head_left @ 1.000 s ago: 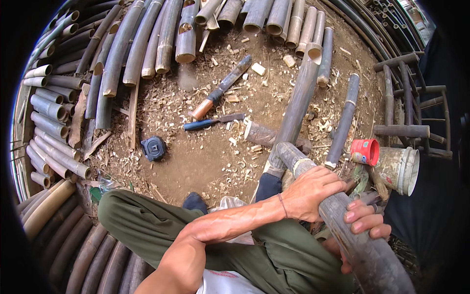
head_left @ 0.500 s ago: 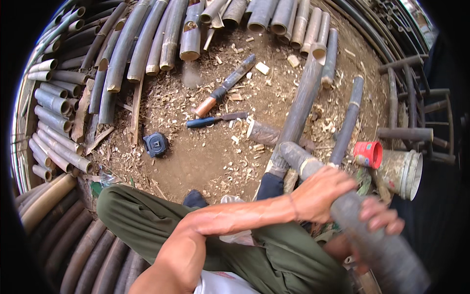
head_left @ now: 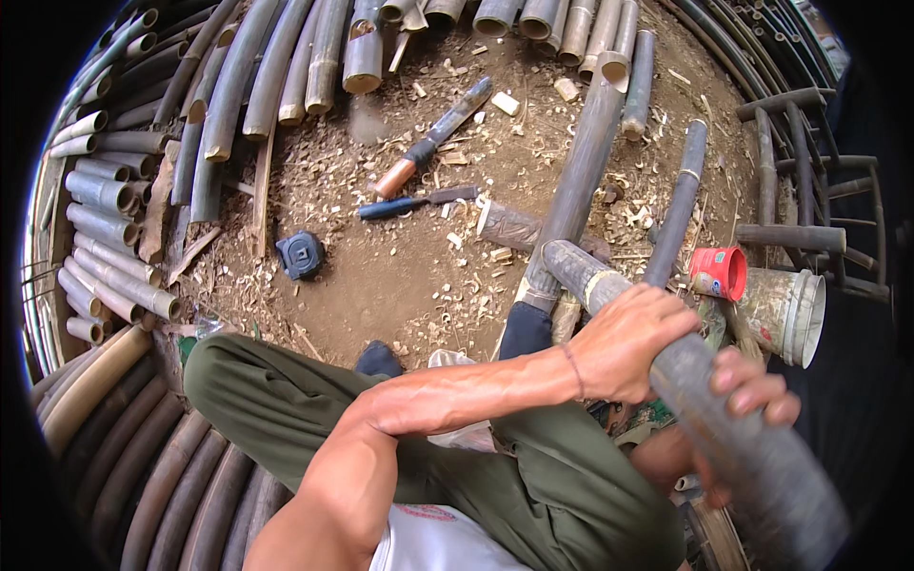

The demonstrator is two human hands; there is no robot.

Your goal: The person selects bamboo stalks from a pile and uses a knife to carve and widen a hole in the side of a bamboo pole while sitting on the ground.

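A thick grey bamboo tube (head_left: 700,390) slants across my right thigh, from the middle of the scene to the lower right. My left hand (head_left: 636,344) is wrapped over its upper part. Farther down, my right hand (head_left: 757,385) grips the same tube from its far side, fingertips curled over the top. The tube's near end is smeared by motion. Its far end lies beside a long bamboo pole (head_left: 581,171) that runs away from me across the ground.
On the ground lie a wooden-handled knife (head_left: 433,138), a blue-handled chisel (head_left: 417,203), a tape measure (head_left: 301,255) and wood chips. A red cup (head_left: 719,273) and a whitish bucket (head_left: 783,314) stand right. Bamboo tubes (head_left: 228,105) are stacked far and left; a bamboo frame (head_left: 804,181) stands far right.
The whole scene sits slightly higher in the picture now. Both hands keep their hold on the bamboo tube, and the right fingers show a little farther right along it.
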